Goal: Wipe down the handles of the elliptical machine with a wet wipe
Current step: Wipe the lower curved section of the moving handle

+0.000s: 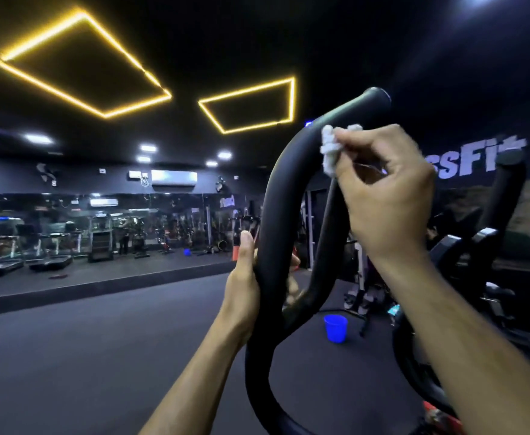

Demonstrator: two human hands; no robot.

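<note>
Beyond handle point(276, 196), blue bucket point(336, 328), contents hidden.

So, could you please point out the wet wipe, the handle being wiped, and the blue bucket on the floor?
wet wipe point(331, 149): head view, on the bunched white part left of the fingers.
handle point(278, 196): head view, on its curved black upper left stretch.
blue bucket point(335, 328): head view, on its front wall.

A dark ceiling point(257, 32) carries two yellow light outlines point(82, 62), one at ten o'clock and a smaller one near twelve, with small white spotlights point(38, 139) below them. At nine o'clock a mirrored wall point(69, 227) shows treadmills point(50, 246) under an air conditioner point(174, 178). A grey floor point(85, 340) spreads low, a blue bucket point(336, 328) at five o'clock, white lettering point(480, 160) at three.
</note>
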